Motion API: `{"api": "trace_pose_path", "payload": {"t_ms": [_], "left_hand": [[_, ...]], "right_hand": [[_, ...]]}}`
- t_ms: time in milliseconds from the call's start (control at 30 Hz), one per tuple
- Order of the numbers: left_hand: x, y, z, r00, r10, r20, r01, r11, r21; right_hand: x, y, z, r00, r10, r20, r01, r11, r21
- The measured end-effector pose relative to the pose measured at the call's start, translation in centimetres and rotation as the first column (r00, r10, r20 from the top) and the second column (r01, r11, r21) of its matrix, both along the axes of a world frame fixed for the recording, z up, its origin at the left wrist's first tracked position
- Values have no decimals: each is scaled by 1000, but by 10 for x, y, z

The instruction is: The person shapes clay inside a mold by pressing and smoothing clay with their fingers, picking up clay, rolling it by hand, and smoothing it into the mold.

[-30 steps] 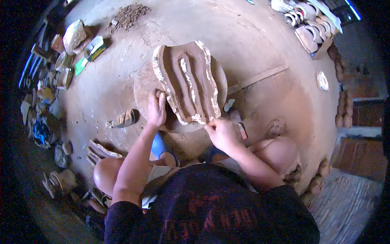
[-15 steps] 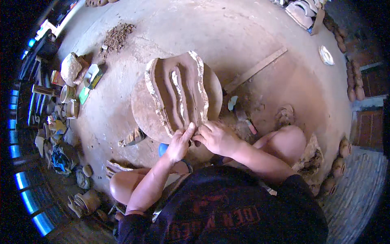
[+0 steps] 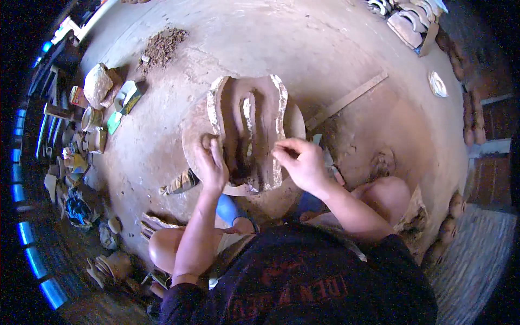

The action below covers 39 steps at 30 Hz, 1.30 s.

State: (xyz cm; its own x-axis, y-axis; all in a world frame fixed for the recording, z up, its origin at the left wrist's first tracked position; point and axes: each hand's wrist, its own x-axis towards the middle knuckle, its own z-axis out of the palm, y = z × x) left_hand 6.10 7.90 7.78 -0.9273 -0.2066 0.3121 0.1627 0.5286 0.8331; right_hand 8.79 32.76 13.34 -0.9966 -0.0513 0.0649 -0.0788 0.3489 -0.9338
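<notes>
A white-edged mould [image 3: 248,130], lined with brown clay pressed into long grooves around a central ridge, lies on a round board [image 3: 193,127] in front of me. My left hand [image 3: 212,167] is at the mould's lower left edge, its fingers stretched out and pointing away from me. At the right rim, my right hand [image 3: 303,161] has bent fingers with the thumb drawn in against them. Whether a bit of clay sits between those fingertips is too small to tell. The near end of the mould shows between my hands.
A wooden strip [image 3: 346,101] lies on the floor to the right. Clay crumbs [image 3: 165,46] are heaped at the far left. Beyond my left arm stand a pale lump [image 3: 98,86], a small pot [image 3: 92,118] and an open box [image 3: 128,96]. Clay pieces [image 3: 410,24] rest at the far right.
My hands were together at the mould's near end and have moved apart and farther forward, one to each side. The near end has come into view; the whole scene has shifted slightly rightward.
</notes>
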Motion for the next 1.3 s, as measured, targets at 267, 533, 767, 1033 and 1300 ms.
{"api": "trace_pose_path", "payload": {"t_ms": [267, 533, 767, 1033, 1300], "left_hand": [[6, 10, -42, 999, 48, 17, -49, 997, 52], [-19, -32, -62, 963, 256, -90, -264, 960, -93], [-68, -61, -32, 926, 366, 94, -378, 898, 226], [-79, -67, -29, 904, 415, 101, -427, 876, 223], [-55, -42, -30, 901, 383, 203, -430, 850, 304]], "right_hand": [[-37, -15, -36, 962, -119, 248, 209, 901, -379], [-94, -30, -61, 955, -102, 279, 91, 994, 54], [-131, -41, -41, 999, 40, 21, -45, 895, 444], [-168, -73, -34, 942, 327, 70, -277, 644, 714], [-134, -73, -9, 777, 193, 599, -316, 943, 106]]}}
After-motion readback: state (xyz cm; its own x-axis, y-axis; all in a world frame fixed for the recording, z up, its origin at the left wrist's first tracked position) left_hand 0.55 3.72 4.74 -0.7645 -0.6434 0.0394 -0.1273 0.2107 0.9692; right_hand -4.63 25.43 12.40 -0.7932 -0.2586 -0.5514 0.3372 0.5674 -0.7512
